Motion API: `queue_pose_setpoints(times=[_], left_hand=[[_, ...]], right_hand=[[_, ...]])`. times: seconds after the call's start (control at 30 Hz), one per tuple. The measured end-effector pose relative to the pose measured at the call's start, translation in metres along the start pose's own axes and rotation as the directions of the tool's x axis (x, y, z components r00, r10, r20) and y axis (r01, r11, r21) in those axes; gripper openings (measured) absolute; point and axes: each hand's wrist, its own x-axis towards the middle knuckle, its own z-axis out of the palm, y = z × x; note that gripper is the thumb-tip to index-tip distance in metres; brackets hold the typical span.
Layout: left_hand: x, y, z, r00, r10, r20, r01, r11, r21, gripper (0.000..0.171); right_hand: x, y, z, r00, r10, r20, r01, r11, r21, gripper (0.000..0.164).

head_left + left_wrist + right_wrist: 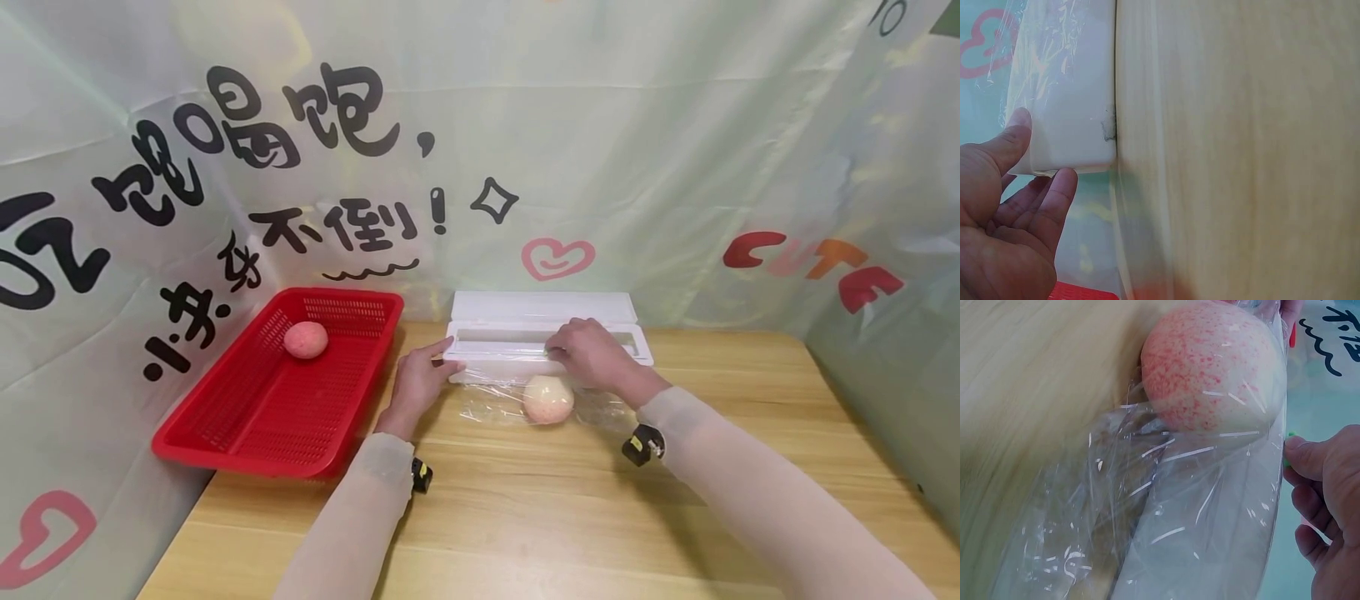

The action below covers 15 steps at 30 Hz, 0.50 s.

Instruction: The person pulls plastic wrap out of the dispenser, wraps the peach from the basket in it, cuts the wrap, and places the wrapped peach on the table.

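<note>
Grips the left end of the white box (498,357), centre frame, with the left hand (416,382), thumb and fingers parted around its corner, some fingers partly hidden. Pinches a green tab (1290,450), mostly covered by the thumb, with the right hand (596,354). Just below the box, on the surface (525,517), a peach (548,402) under clear film (487,406), edges hard to trace. Sleeves (345,521) cut off at bottom.

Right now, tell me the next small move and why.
I'd probably slide the green piece, likely a cutter, along the edge of the white box: the right hand pinches it there, the left hand grips the box's left end, and clear film stretches from the box over the peach.
</note>
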Motion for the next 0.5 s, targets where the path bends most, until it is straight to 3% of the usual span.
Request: queue_pose_setpoints(times=[0.5], left_hand=[[-0.001, 0.0, 0.001, 1.0, 0.006, -0.017, -0.006, 1.0, 0.025, 0.059]], right_hand=[[-0.015, 0.015, -0.007, 1.0, 0.004, -0.021, -0.004, 1.0, -0.027, 0.011]])
